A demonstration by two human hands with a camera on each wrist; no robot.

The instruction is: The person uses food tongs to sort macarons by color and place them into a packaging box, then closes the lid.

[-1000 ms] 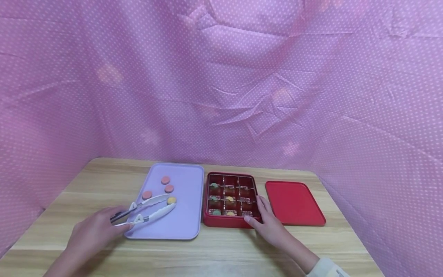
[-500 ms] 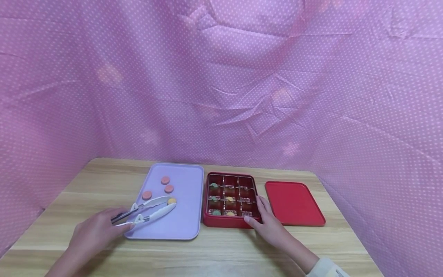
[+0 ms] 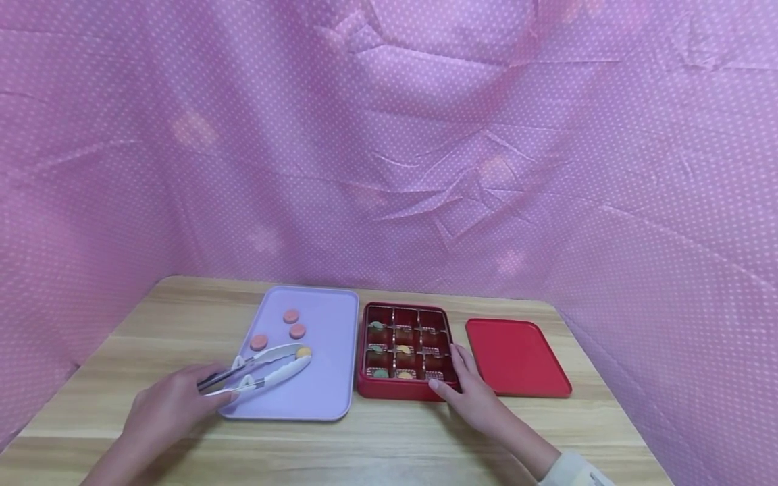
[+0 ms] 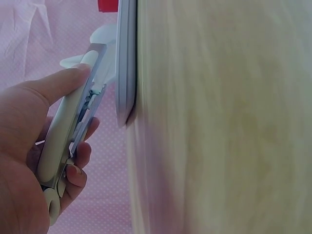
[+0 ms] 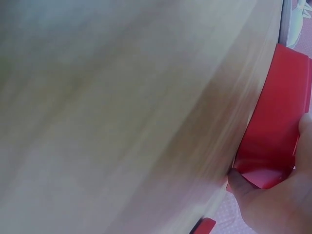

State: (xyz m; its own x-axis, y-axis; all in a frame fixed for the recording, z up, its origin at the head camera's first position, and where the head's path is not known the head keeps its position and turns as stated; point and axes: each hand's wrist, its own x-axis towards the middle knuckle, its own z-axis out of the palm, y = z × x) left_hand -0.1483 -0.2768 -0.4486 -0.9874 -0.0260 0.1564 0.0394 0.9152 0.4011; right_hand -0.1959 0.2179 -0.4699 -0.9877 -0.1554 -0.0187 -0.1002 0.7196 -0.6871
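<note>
In the head view my left hand (image 3: 167,405) grips a pair of tongs (image 3: 286,372) with white tips, reaching over the lilac tray (image 3: 322,401). Between those tips sits a yellow macaron (image 3: 304,352), close over the tray. The left wrist view shows my thumb pressing one handle of the tongs (image 4: 63,122), fingers curled round the other. My right hand (image 3: 474,398) holds the near right corner of a red box (image 3: 395,389), thumb at the front rim, fingers along its side. Green macarons (image 3: 380,373) fill part of its left column; yellow ones (image 3: 404,374) lie in the middle column.
Pink macarons (image 3: 291,316) lie on the tray's far left part, near the tongs. A red lid (image 3: 516,358) lies flat on the wooden table (image 3: 292,452) right of the box. Pink dotted cloth (image 3: 389,169) hangs round the table's back and sides.
The tongs' tips have drawn slightly closer together on the yellow macaron and shifted a little to the right. The right hand and the box stay where they were.
</note>
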